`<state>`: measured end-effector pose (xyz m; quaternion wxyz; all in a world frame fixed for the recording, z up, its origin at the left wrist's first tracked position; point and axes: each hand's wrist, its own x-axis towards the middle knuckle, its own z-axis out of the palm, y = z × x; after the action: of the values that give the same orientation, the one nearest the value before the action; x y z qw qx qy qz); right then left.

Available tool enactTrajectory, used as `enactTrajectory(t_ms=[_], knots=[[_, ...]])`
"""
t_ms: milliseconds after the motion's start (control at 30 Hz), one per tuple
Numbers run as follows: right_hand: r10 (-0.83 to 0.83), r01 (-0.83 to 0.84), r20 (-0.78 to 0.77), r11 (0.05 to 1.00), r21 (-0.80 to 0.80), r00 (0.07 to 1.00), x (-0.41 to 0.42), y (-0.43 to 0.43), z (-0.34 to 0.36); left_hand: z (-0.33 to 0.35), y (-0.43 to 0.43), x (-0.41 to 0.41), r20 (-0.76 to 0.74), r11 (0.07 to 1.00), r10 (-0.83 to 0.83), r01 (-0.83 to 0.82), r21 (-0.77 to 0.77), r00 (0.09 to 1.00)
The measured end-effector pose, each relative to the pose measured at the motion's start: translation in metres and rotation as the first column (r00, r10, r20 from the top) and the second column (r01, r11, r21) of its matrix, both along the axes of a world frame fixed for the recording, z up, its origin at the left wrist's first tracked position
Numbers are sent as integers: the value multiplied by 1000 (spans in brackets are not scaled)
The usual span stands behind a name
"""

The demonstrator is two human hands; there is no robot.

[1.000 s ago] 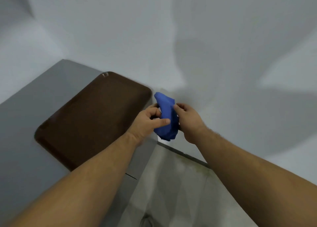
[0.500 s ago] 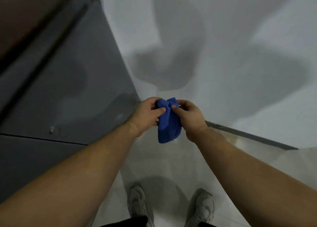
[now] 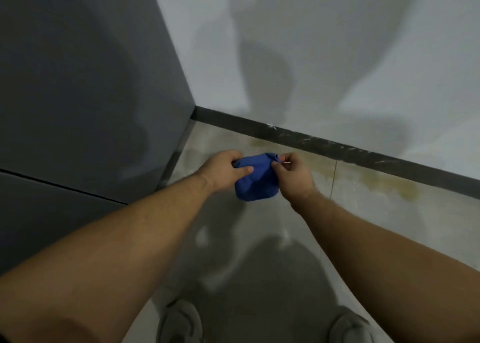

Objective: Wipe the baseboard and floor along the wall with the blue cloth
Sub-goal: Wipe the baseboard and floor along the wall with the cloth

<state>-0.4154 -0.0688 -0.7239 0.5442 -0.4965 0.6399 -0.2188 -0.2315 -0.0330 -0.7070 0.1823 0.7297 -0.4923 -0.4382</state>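
Head view, near to far. Two grey shoes at bottom edge, left shoe [image 3: 179,322] and right shoe [image 3: 350,325], planted on pale tiled floor [image 3: 259,252]. Two bare forearms reaching forward and down.

Left hand [image 3: 220,171] closed on left edge of blue cloth [image 3: 255,180], thumb laid across top, fingers tucked behind. Right hand [image 3: 292,175] pinching upper right corner between thumb and fingertips, narrow grip, other fingers curled. Cloth count: one. Bunched into loose pouch, hanging between both hands in air, not touching floor, near wall.

Handling, as judged: light, soft, limp, no stiffness to speak of; sags under own weight. Not fragile, not slippery against dry skin. Wet or dry: cannot tell. Best held flat under palm with spare fabric folded in, one hand enough for wiping; corner pinch good only for shaking out or refolding. Likely to bunch and drag on rough grout unless folded into pad first.

Beyond hands: yellowish stains on floor, two patches visible, one just behind cloth [image 3: 257,144], larger one to right [image 3: 397,188]. One grout line [image 3: 333,187] running toward wall. One dark baseboard [image 3: 324,145], streaked with pale scuffs, running from cabinet corner off to right. One grey cabinet side [image 3: 91,83] on left, seam low down. White wall [image 3: 337,57] above, shadows across it.

Wiping not yet begun, by look of things.
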Motion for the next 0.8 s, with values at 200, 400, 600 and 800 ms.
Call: enactTrajectory(t_ms=[200, 400, 600, 800], knots=[[-64, 64, 112, 998, 4, 992, -11, -17, -68, -74, -19, -3, -301, 996, 93, -85, 43, 949], [-201, 165, 187, 968, 191, 962, -26, -19, -104, -109, -26, 7, -643, 965, 176, -1, 263, 745], [-225, 204, 150, 968, 143, 963, -22, -45, -135, -153, -57, 1, -473, 955, 276, -184, 232, 837], [44, -54, -166, 997, -56, 985, -23, -52, -157, -181, -67, -3, -126, 984, 147, -159, -85, 981]])
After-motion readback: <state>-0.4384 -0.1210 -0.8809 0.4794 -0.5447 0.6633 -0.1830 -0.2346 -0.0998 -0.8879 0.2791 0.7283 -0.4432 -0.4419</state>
